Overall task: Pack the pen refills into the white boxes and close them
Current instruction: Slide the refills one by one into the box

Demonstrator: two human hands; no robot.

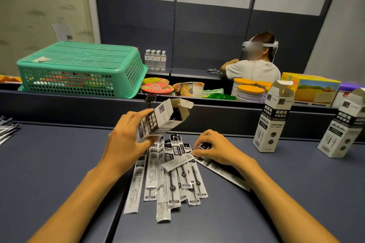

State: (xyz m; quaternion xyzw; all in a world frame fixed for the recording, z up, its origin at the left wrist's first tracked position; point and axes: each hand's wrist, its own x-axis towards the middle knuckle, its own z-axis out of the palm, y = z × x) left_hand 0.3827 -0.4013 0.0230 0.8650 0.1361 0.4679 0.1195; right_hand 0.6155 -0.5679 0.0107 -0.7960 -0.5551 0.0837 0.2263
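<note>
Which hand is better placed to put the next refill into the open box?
The right hand: its fingers already pinch a refill packet at the pile. The left hand is busy holding the open white box tilted, mouth toward the right.

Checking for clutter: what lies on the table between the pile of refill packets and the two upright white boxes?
In the head view, only the right hand and bare dark blue tabletop lie between the loose packets and the standing boxes.

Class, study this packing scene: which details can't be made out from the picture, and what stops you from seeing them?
Head view only:
- Refill count inside the held box: dark opening, walls hide it.
- Rightmost white box: cut by the frame edge.
- Small print on the refill packets: too small.
- What the right hand fingers pinch: mostly covered by fingers.
</note>
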